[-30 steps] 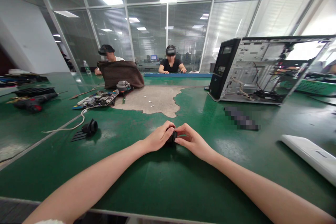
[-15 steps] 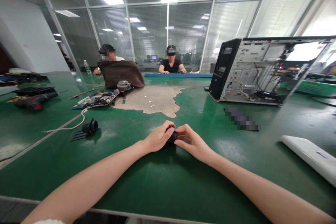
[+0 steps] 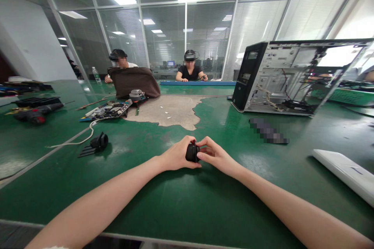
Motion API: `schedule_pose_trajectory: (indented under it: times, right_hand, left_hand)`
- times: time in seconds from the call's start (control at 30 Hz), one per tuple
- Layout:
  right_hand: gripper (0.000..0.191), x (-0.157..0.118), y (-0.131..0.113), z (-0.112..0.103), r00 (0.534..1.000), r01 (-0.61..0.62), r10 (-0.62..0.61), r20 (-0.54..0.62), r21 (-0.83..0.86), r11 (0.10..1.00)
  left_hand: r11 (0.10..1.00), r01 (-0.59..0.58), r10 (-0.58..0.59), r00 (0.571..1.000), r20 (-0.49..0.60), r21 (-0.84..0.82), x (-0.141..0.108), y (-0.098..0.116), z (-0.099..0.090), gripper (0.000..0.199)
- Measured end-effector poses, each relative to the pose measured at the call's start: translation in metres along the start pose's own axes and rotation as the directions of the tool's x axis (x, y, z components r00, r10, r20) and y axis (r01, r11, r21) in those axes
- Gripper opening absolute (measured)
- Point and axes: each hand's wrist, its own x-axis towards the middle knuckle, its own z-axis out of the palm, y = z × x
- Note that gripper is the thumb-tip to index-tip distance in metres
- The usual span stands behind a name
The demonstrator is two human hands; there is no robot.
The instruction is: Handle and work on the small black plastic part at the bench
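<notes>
Just below the frame's centre, the right hand [image 3: 218, 157] pinches a flanged black plastic part [image 3: 191, 153] at the edge, likely for purchase; the left hand [image 3: 174, 155] curves round its other side, thumb spread, perhaps steadying it, though whether it grips I cannot tell

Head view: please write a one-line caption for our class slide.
Left hand curves around, right hand pinches, a small black part at a green table.
</notes>
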Motion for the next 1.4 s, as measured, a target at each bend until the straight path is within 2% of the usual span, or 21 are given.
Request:
schedule_pose_trajectory:
  times: [0.13,0.27,0.4,0.47,0.57,0.63,0.7,0.9,1.03,1.13,1.23,1.33,1.4]
  right_hand:
    - [0.022,0.0029,0.0013,0.0031,0.998,-0.002,-0.002,-0.066,-0.052,0.999]
    - [0.022,0.0005,0.0038,0.0017,1.0,0.01,-0.011,-0.009,-0.099,0.995]
    - [0.032,-0.0028,0.0032,-0.0022,0.997,0.014,-0.015,0.077,0.019,1.0]
    - [0.032,-0.0024,0.0025,-0.0026,0.996,0.008,-0.016,0.092,0.082,0.997]
    - [0.021,0.0003,0.0032,-0.0009,1.0,0.008,-0.009,0.018,0.049,0.999]
    - [0.02,0.0021,0.0047,0.0002,0.999,0.01,-0.01,-0.042,-0.01,1.0]
    - [0.022,0.0024,0.0061,0.0,0.999,0.007,-0.009,-0.05,-0.032,0.999]
    - [0.031,-0.0017,0.0018,-0.0042,0.994,0.001,-0.009,0.109,0.069,0.998]
    - [0.021,0.0017,0.002,-0.0029,1.0,-0.003,0.002,0.004,0.063,0.998]
    - [0.023,0.0045,0.005,-0.0019,0.998,-0.02,0.021,-0.058,0.016,1.0]
    - [0.025,0.0032,0.0035,-0.0033,0.999,-0.036,0.036,-0.005,0.006,0.999]
    - [0.03,0.0,-0.0015,-0.0055,0.997,-0.001,-0.001,0.076,0.03,1.0]
    - [0.03,-0.0004,-0.0031,-0.0059,0.997,0.001,-0.005,0.075,0.056,0.998]
  left_hand:
    - [1.0,-0.009,0.009,1.0,-0.007,0.026,0.0005,-0.0008,-0.0002,0.064]
    - [0.999,0.0,0.0,1.0,-0.012,0.032,0.0006,-0.0016,-0.0005,0.063]
    - [0.999,0.012,-0.012,1.0,0.004,0.036,0.0002,-0.002,-0.0009,0.064]
    - [0.999,0.004,-0.004,1.0,0.004,0.043,0.0003,-0.0025,-0.0005,0.064]
    - [0.998,-0.02,0.02,1.0,-0.003,0.054,0.001,-0.0035,0.0005,0.064]
    - [0.998,-0.024,0.024,1.0,-0.005,0.058,0.0013,-0.004,0.0011,0.063]
    - [0.998,-0.018,0.018,1.0,-0.005,0.061,0.0014,-0.0041,0.0013,0.063]
    - [0.998,-0.005,0.004,1.0,0.013,0.068,0.0009,-0.0025,-0.0002,0.064]
    - [0.998,-0.009,0.008,1.0,0.009,0.07,0.0016,-0.0028,0.0003,0.063]
    - [0.997,-0.01,0.01,1.0,0.006,0.071,0.0019,-0.0039,0.0013,0.063]
    - [0.997,-0.005,0.004,1.0,0.004,0.076,0.0015,-0.004,0.0013,0.064]
    - [0.998,-0.011,0.011,1.0,0.009,0.068,0.0009,-0.0027,0.0005,0.063]
    - [0.998,-0.023,0.023,1.0,0.011,0.064,0.0006,-0.0019,0.0002,0.062]
